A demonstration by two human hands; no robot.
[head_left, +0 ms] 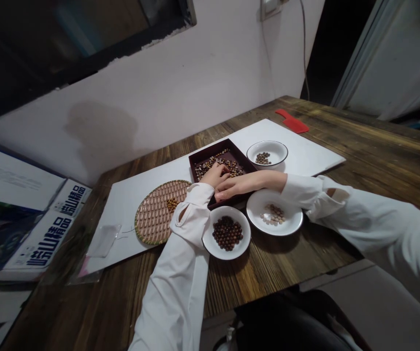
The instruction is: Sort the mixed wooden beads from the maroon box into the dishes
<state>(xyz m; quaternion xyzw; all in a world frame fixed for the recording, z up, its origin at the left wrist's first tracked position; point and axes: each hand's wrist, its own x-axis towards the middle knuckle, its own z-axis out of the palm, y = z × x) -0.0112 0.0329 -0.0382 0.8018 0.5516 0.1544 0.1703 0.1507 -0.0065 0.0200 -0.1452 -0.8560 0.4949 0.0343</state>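
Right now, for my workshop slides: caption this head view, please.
Left hand and right hand over a dark tray of beads, beside white bowls.

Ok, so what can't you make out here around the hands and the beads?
- Left hand: in the head view its fingertips are down among the beads, so the hand hides anything they may hold.
- Tray: in the head view the right hand and left hand cover its near part.
- Beads: too small in the head view to tell their material.
- Packet: too pale and blurred to tell what's inside.

Your white sleeves (184, 292) flank a dark maroon tray (210, 155) of mottled brown beads (215, 166), beside a tan woven mat (153, 217) edged green, on a streaky brown wood-grain surface (264, 287).
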